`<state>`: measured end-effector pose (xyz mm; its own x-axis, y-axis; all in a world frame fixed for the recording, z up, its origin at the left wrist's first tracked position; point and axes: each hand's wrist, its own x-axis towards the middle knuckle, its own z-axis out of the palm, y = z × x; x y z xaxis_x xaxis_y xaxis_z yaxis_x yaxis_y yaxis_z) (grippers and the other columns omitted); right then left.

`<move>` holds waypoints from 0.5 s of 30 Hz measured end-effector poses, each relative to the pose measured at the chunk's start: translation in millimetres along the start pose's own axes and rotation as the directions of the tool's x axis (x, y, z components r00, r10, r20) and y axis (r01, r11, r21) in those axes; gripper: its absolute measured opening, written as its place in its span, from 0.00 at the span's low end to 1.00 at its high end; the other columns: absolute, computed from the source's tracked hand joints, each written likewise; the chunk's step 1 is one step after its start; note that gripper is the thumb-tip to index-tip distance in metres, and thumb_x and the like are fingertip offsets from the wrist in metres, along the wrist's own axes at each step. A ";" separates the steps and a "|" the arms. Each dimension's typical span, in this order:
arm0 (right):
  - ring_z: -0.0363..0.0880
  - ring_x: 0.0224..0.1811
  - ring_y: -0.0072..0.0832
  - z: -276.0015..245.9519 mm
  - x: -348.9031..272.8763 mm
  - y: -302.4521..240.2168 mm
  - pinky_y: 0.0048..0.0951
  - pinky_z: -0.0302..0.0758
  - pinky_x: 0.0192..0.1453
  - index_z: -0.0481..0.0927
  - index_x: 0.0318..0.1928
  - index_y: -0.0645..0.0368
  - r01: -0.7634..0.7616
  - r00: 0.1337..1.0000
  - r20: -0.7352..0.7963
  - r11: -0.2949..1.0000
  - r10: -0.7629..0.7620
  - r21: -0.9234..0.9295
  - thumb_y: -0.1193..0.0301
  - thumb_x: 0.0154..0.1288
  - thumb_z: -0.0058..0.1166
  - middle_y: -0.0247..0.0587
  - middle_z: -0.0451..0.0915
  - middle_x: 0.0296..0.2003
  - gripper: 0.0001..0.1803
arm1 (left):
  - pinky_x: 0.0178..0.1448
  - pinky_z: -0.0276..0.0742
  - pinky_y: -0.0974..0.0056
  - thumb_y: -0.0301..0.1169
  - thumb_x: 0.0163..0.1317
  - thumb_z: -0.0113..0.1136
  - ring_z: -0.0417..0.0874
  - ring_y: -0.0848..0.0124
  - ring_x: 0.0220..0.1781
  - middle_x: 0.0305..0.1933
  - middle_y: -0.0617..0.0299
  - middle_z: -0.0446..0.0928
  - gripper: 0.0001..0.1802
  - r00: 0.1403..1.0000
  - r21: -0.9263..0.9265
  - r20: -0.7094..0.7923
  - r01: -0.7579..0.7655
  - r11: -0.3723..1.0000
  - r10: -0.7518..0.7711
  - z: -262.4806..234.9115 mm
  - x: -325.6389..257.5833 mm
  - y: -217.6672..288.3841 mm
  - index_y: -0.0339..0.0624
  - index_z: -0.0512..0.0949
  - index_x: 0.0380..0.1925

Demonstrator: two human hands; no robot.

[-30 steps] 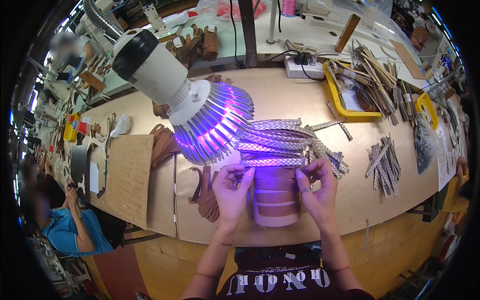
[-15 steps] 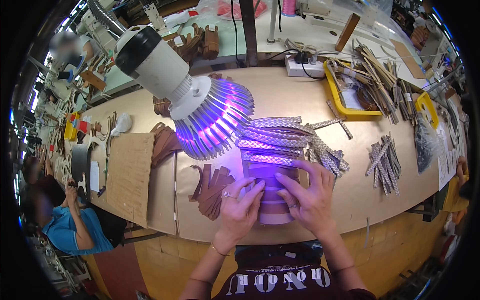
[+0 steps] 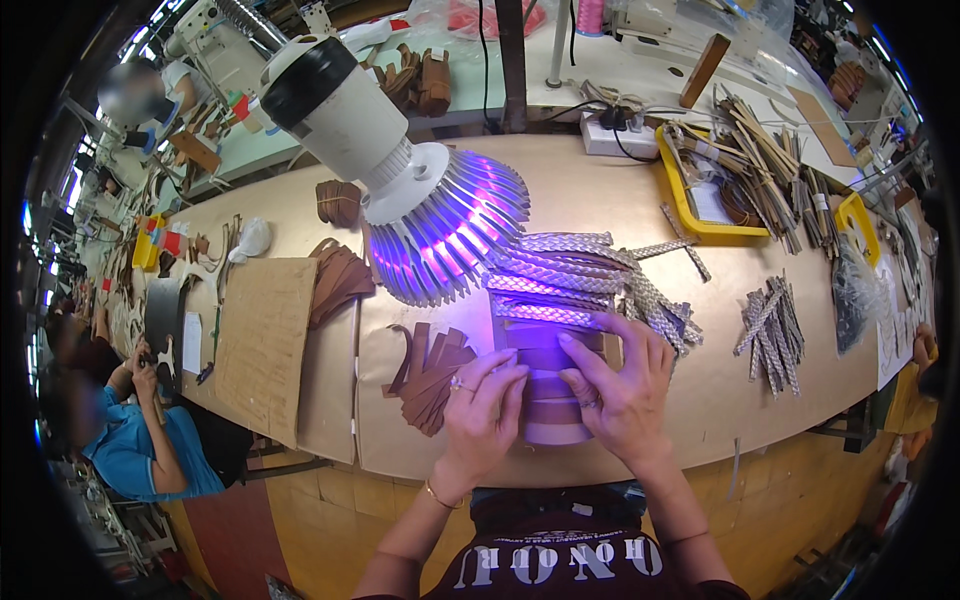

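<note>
Counts, head view:
- Hands on the work: 2, left hand [image 3: 487, 405] and right hand [image 3: 622, 385], both flat on 1 stack of brown leather pieces [image 3: 548, 400].
- Lamp [image 3: 400, 170] over the bench: 1, finned head lit violet.
- Yellow trays: 2, the big one [image 3: 690, 215] full of strips, a smaller one [image 3: 850, 215] at the right.
- Power strip [image 3: 617, 140]: 1.
- Cardboard sheet [image 3: 265, 340]: 1.
- Loose brown strap piles: 2, one [image 3: 430, 375] by the left hand, one [image 3: 335, 280] above the cardboard.
- Braided strips [image 3: 560, 265]: too many to count; a separate bundle [image 3: 770, 325] lies to the right.
- Other people: 1 clear, in a blue shirt [image 3: 125, 450], lower left.
</note>
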<state>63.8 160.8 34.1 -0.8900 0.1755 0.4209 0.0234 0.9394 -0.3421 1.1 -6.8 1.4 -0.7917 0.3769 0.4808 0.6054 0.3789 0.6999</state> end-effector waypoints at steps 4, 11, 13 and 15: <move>0.70 0.56 0.41 -0.9 -0.6 -0.1 0.41 0.62 0.60 0.85 0.52 0.42 -0.012 1.000 0.000 1.000 0.012 -0.001 0.57 0.62 0.61 0.41 0.75 0.54 0.18 | 0.47 0.77 0.61 0.21 0.54 0.68 0.82 0.60 0.42 0.42 0.58 0.81 0.16 0.983 0.117 0.102 -0.163 0.980 0.152 -0.2 10.2 -10.5 0.42 0.84 0.44; 0.70 0.54 0.38 1.5 -0.7 -0.4 0.40 0.62 0.57 0.86 0.48 0.46 0.010 0.999 -0.051 1.000 -0.011 -0.016 0.55 0.62 0.61 0.40 0.75 0.52 0.17 | 0.52 0.69 0.60 0.26 0.54 0.68 0.81 0.68 0.43 0.42 0.63 0.81 0.16 0.925 0.322 0.177 -0.376 0.869 0.335 -7.8 6.7 -11.5 0.43 0.83 0.45; 0.70 0.54 0.38 1.6 -1.2 -0.1 0.41 0.62 0.58 0.85 0.49 0.46 0.006 0.998 -0.057 1.000 -0.006 -0.013 0.55 0.62 0.61 0.40 0.75 0.52 0.17 | 0.53 0.67 0.60 0.27 0.54 0.67 0.81 0.69 0.44 0.43 0.64 0.81 0.17 0.926 0.347 0.169 -0.376 0.859 0.337 -8.4 2.8 -9.6 0.44 0.83 0.46; 0.71 0.55 0.38 1.6 -1.8 0.5 0.41 0.63 0.58 0.85 0.49 0.46 0.008 0.998 -0.059 1.000 -0.008 -0.002 0.55 0.62 0.60 0.40 0.75 0.53 0.17 | 0.52 0.67 0.60 0.27 0.54 0.68 0.81 0.69 0.43 0.43 0.65 0.81 0.17 0.934 0.383 0.134 -0.357 0.852 0.331 -8.5 -0.2 -8.2 0.44 0.84 0.46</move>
<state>64.6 160.5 31.9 -0.8617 0.1853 0.4723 0.0174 0.9412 -0.3374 -4.4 -17.1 0.0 -0.5282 0.5908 0.6099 0.8297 0.5120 0.2225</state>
